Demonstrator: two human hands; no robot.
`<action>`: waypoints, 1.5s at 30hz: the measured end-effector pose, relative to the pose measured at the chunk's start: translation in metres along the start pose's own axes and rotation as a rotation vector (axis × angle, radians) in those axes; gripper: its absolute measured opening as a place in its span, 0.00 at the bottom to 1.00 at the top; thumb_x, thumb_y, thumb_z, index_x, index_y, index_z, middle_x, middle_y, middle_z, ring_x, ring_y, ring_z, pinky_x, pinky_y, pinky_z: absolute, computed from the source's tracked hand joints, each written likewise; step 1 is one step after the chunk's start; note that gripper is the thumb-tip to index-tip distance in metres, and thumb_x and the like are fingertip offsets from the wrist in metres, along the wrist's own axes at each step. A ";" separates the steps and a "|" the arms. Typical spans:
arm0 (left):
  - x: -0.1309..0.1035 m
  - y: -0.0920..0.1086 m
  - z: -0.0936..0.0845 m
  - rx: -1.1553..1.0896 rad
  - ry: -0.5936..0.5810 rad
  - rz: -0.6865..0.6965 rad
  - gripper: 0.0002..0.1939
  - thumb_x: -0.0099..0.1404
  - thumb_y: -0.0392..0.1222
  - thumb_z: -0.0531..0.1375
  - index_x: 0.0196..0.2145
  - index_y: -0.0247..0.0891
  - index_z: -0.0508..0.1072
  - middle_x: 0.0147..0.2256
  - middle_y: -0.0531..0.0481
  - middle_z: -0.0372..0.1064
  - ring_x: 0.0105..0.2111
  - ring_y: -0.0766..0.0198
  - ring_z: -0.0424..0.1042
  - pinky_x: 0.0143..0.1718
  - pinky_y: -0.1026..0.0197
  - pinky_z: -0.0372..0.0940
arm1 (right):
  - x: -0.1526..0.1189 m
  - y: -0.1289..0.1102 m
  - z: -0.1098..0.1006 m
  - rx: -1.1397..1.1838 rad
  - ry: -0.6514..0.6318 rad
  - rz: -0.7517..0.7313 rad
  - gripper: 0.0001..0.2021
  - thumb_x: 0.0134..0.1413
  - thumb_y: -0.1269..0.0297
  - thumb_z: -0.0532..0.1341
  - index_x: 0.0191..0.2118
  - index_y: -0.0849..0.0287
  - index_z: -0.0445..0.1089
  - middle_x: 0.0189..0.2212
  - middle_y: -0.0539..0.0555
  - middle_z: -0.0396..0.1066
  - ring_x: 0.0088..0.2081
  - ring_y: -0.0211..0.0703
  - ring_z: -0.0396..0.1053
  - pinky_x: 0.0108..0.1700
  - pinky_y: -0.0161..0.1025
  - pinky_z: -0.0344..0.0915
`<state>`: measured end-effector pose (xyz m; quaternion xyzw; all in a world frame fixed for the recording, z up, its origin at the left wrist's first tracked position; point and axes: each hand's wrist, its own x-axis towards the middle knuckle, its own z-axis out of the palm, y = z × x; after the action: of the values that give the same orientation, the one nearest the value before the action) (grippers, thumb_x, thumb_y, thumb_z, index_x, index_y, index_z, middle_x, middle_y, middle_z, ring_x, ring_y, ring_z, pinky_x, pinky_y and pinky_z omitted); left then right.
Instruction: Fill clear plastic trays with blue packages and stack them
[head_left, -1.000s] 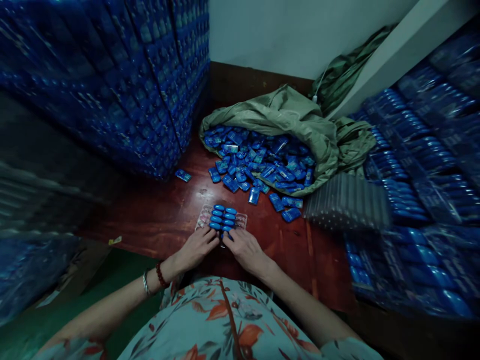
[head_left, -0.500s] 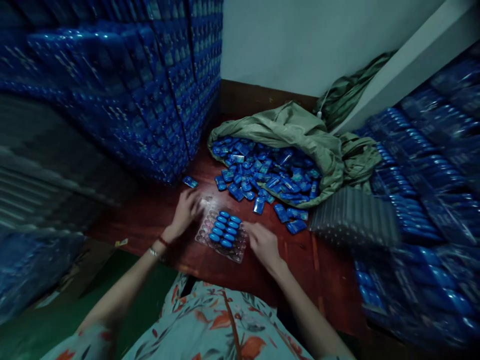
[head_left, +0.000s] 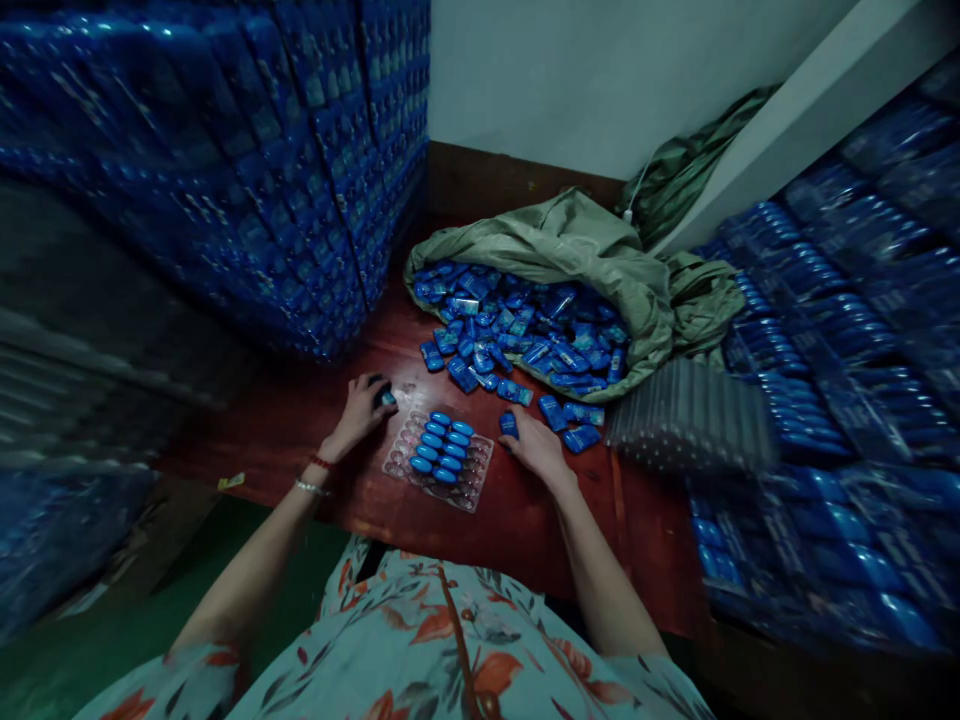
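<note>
Reddish tabletop (head_left: pixel 525 545) bears a clear tray (head_left: pixel 475 480) between the hands, paired blue capsules (head_left: pixel 442 447) seated mid-tray. Left hand (head_left: pixel 358 412) curls around one pack (head_left: pixel 387 398); right hand (head_left: pixel 536 442) closes on another pack (head_left: pixel 508 425). Light fingertip pressure suits both.

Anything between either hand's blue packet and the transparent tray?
Nothing visible: left hand holds a blue packet left of the transparent tray, right hand a second packet right of it; only red tabletop shows between.
</note>
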<state>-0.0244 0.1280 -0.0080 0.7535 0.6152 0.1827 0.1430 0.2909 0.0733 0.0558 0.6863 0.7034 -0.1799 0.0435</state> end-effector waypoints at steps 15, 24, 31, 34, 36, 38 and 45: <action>-0.125 0.015 -0.036 -0.393 0.145 -0.194 0.16 0.63 0.51 0.54 0.42 0.36 0.67 0.36 0.47 0.68 0.35 0.61 0.69 0.37 0.59 0.65 | -0.087 0.029 0.048 1.221 -0.224 0.079 0.26 0.45 0.55 0.61 0.52 0.60 0.63 0.36 0.55 0.73 0.34 0.43 0.74 0.35 0.40 0.71; -0.137 0.068 -0.047 -0.331 0.012 0.247 0.11 0.68 0.36 0.49 0.44 0.37 0.68 0.36 0.46 0.68 0.36 0.62 0.68 0.37 0.61 0.65 | -0.099 0.026 0.030 0.775 -0.139 -0.027 0.17 0.55 0.55 0.56 0.46 0.57 0.68 0.30 0.52 0.74 0.24 0.40 0.70 0.30 0.37 0.67; -0.120 0.078 -0.036 -0.137 -0.095 0.507 0.16 0.67 0.29 0.45 0.47 0.35 0.67 0.40 0.43 0.67 0.41 0.59 0.64 0.42 0.57 0.66 | -0.106 -0.006 0.027 0.493 0.067 -0.157 0.09 0.63 0.60 0.48 0.41 0.56 0.62 0.31 0.53 0.73 0.32 0.43 0.72 0.33 0.35 0.62; -0.116 0.087 -0.040 -0.035 -0.199 0.565 0.13 0.67 0.31 0.46 0.40 0.35 0.69 0.37 0.44 0.67 0.39 0.59 0.64 0.41 0.56 0.66 | -0.107 -0.031 0.032 0.424 0.000 -0.267 0.08 0.63 0.65 0.49 0.46 0.57 0.59 0.35 0.53 0.73 0.35 0.42 0.73 0.33 0.34 0.62; -0.116 0.091 -0.039 0.016 -0.260 0.570 0.12 0.67 0.31 0.46 0.37 0.35 0.69 0.36 0.44 0.66 0.38 0.59 0.64 0.41 0.55 0.66 | -0.105 -0.045 0.035 0.308 -0.006 -0.307 0.08 0.62 0.68 0.51 0.47 0.58 0.59 0.37 0.54 0.73 0.37 0.42 0.73 0.33 0.33 0.62; -0.118 0.091 -0.034 0.018 -0.265 0.554 0.13 0.67 0.30 0.45 0.39 0.34 0.68 0.37 0.44 0.66 0.38 0.59 0.64 0.42 0.54 0.66 | -0.102 -0.054 0.036 0.190 0.018 -0.348 0.08 0.62 0.68 0.52 0.46 0.58 0.61 0.38 0.55 0.72 0.38 0.42 0.72 0.33 0.33 0.62; -0.124 0.087 -0.026 -0.118 -0.187 0.457 0.12 0.68 0.31 0.45 0.43 0.36 0.65 0.41 0.44 0.65 0.41 0.61 0.65 0.42 0.56 0.67 | -0.088 -0.064 0.037 0.013 0.109 -0.516 0.10 0.64 0.68 0.49 0.47 0.60 0.62 0.35 0.54 0.70 0.36 0.39 0.70 0.32 0.32 0.63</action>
<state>0.0179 -0.0112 0.0415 0.8769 0.4013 0.1753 0.1982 0.2261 -0.0217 0.0606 0.4931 0.8552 -0.1526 -0.0461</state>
